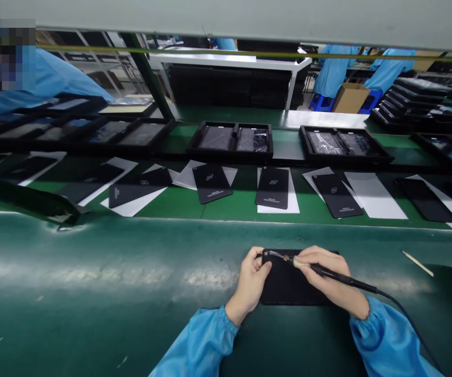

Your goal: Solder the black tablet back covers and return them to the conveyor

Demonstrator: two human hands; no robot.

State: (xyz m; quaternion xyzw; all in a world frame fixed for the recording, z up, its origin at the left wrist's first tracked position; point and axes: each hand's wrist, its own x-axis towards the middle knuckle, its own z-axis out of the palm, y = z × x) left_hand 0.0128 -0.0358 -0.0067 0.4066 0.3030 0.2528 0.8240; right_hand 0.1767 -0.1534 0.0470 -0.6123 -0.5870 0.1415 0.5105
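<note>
A black tablet (289, 287) lies flat on the green bench mat. At its upper left corner, my left hand (250, 280) pinches the edge between thumb and fingers. My right hand (330, 272) is closed around a soldering iron (320, 269), held like a pen. The iron's metal tip points left and meets or hovers just over the tablet's top left corner; which of the two I cannot tell. A black cord runs from the handle down past my right sleeve. The tablet's right end is partly hidden under my right hand.
Beyond the bench edge, several black tablet backs (272, 187) lie on white sheets (375, 196). Behind them stand black trays (229, 154) with wrapped panels. A pale stick (418, 263) lies to the right. A green metal bar (33, 201) juts in at left. Co-workers in blue sit further back.
</note>
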